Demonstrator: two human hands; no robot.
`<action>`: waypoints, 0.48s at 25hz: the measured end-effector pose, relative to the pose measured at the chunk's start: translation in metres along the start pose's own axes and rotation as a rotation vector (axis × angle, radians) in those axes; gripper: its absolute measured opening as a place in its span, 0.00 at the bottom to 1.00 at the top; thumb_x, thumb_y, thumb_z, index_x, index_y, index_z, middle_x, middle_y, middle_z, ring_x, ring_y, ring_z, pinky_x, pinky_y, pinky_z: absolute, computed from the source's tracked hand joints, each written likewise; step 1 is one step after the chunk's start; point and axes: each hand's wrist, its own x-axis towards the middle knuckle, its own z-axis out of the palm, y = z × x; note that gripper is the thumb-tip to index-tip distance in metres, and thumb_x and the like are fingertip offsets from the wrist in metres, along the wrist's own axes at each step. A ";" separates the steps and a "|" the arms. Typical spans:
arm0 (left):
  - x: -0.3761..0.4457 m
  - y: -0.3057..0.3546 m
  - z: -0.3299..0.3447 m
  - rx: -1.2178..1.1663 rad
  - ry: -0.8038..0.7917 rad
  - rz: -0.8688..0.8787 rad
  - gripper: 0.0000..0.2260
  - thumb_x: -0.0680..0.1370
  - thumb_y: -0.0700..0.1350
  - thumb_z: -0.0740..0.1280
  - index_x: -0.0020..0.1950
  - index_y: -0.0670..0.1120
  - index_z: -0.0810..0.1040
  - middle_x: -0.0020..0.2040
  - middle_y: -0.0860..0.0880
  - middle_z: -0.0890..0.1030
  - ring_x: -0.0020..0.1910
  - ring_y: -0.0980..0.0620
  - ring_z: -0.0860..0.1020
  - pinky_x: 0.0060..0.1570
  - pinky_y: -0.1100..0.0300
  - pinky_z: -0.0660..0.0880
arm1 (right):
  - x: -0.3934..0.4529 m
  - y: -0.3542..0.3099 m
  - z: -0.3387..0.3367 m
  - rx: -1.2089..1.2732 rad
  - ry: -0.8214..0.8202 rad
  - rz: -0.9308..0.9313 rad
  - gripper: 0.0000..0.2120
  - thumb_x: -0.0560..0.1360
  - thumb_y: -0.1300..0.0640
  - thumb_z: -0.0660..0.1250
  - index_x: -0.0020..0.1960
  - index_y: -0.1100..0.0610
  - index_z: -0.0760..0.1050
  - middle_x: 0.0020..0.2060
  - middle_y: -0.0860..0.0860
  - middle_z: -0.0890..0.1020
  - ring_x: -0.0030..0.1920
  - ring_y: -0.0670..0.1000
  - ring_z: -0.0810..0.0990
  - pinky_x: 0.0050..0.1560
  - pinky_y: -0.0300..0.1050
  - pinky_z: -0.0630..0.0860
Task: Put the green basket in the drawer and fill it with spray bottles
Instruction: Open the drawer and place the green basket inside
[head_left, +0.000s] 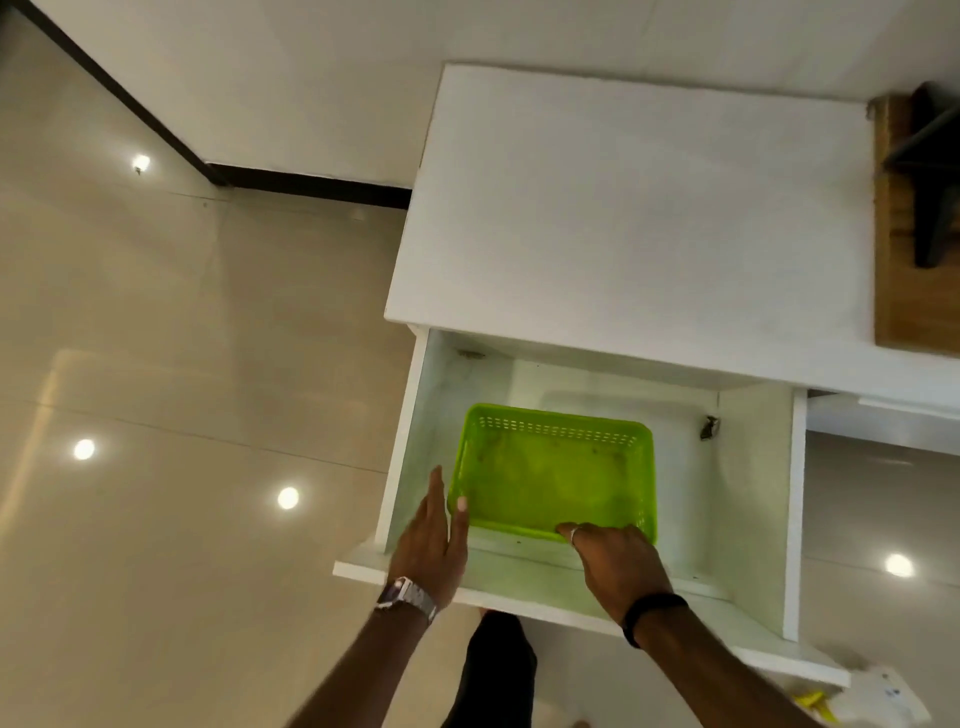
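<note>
Both bare forearms reach forward and down, angling in from the bottom edge toward each other. The left hand (434, 540) is flat and open, fingers straight and pressed together, thumb (460, 512) spread out to the right, a metal watch (407, 597) on its wrist. The right hand (615, 558) is back-up and curled, knuckles bent, index finger stretched leftward with a ring (574, 532) on it, a dark band (652, 616) round the wrist. The two hands are near each other, apart.
</note>
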 end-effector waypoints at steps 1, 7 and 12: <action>0.016 -0.004 0.002 0.008 -0.022 -0.038 0.28 0.84 0.58 0.52 0.82 0.52 0.50 0.80 0.46 0.64 0.75 0.45 0.68 0.71 0.52 0.67 | 0.014 -0.004 0.011 0.025 -0.072 -0.006 0.27 0.78 0.63 0.56 0.72 0.42 0.68 0.61 0.47 0.81 0.56 0.56 0.81 0.56 0.49 0.74; 0.067 -0.045 0.018 0.399 -0.331 -0.186 0.22 0.84 0.52 0.56 0.74 0.42 0.66 0.79 0.40 0.61 0.72 0.38 0.69 0.70 0.49 0.68 | 0.066 -0.030 0.081 0.114 -0.264 0.010 0.23 0.80 0.61 0.54 0.72 0.46 0.68 0.65 0.57 0.78 0.64 0.60 0.77 0.63 0.53 0.74; 0.070 -0.054 0.027 0.450 -0.454 -0.233 0.27 0.84 0.51 0.55 0.79 0.38 0.56 0.82 0.41 0.47 0.75 0.39 0.68 0.72 0.49 0.67 | 0.074 -0.037 0.113 0.101 -0.425 0.053 0.22 0.82 0.61 0.53 0.74 0.50 0.66 0.68 0.60 0.74 0.67 0.61 0.73 0.66 0.53 0.71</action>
